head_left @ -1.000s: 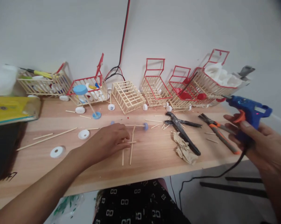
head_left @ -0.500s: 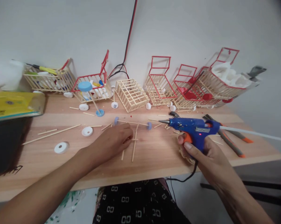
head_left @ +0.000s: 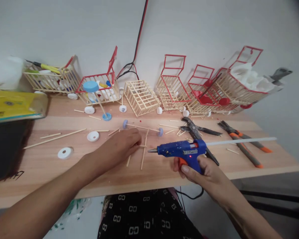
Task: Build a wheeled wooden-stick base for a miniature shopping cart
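My right hand (head_left: pixel 201 172) grips a blue hot glue gun (head_left: pixel 181 149), a finger on its orange trigger and its red light lit. A white glue stick (head_left: pixel 241 141) sticks out of the back. The metal nozzle points left, close to a crossing of thin wooden sticks (head_left: pixel 145 149). My left hand (head_left: pixel 124 144) is closed, its fingertips pinching the short crosspiece (head_left: pixel 142 146) that lies over the longer stick. Just behind them rests a stick axle with pale blue bottle-cap wheels (head_left: pixel 160 131) at both ends.
Along the wall stand several small stick carts (head_left: pixel 174 93), some trimmed red, and a plain stick basket (head_left: pixel 142 98). Black pliers (head_left: pixel 193 127) and orange-handled pliers (head_left: pixel 241 142) lie right. White caps (head_left: pixel 65 153), loose sticks, a yellow packet (head_left: pixel 15 104) and a dark flat object (head_left: pixel 7 149) are left.
My right hand has brought the glue gun left and down, its nozzle now near the crossed sticks. The black pliers behind it have come into view. My left hand stays at the sticks.
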The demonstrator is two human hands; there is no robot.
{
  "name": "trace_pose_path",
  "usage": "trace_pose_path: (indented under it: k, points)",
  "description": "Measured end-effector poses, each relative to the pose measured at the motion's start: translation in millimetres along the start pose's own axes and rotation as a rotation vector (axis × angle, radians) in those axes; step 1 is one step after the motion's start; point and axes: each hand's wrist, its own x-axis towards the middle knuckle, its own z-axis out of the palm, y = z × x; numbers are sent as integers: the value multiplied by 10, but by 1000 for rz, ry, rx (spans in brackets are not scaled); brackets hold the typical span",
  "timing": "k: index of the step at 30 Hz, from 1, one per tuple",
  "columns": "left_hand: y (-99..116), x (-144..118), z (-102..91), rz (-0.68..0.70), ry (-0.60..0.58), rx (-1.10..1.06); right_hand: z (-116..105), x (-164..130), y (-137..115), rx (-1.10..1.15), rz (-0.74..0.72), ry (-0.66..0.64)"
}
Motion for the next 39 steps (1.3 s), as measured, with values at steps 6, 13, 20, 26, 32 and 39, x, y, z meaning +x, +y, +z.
trace_pose_path:
  k: [6, 13, 20, 26, 32, 39]
  points:
    - [27, -4, -27, -23, -9, 13, 39, 29, 21, -265, -106, 140]
    - [7, -15, -14, -18, 1, 20, 92, 10, 26, -355, -170, 141]
    - [0, -19, -2, -27, 11, 7, 123, 33, -4, -424, -206, 144]
    - [-2, -30, -6, -6, 32, 14, 139, 31, 19, -430, -199, 139]
    - [-1, -31, 1, -18, 33, 10, 149, 47, 23, -422, -189, 136]
    - [-8, -32, 11, -15, 34, 15, 153, 54, 41, -474, -213, 154]
